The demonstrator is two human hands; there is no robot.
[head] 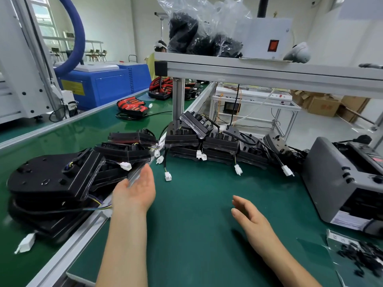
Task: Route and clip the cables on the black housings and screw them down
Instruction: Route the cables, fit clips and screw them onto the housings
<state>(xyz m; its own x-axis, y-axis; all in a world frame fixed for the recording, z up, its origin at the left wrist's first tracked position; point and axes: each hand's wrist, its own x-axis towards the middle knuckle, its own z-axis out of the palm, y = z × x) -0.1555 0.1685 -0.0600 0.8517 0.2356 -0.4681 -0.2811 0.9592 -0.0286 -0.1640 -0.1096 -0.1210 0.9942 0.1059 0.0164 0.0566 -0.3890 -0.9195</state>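
Black housings (56, 175) piled left, left hand (135, 188) straight-fingered beside them, right hand (247, 213) relaxed, empty, over mat (192, 224)

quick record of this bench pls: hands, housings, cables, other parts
left hand: open, palm up, beside the stacked black housings; contact unclear
right hand: open, holds nothing, over the green mat
more housings: piled in a row at the back of the mat
white connectors: loose on cable ends
grey machine: at right
small black parts: loose, bottom right
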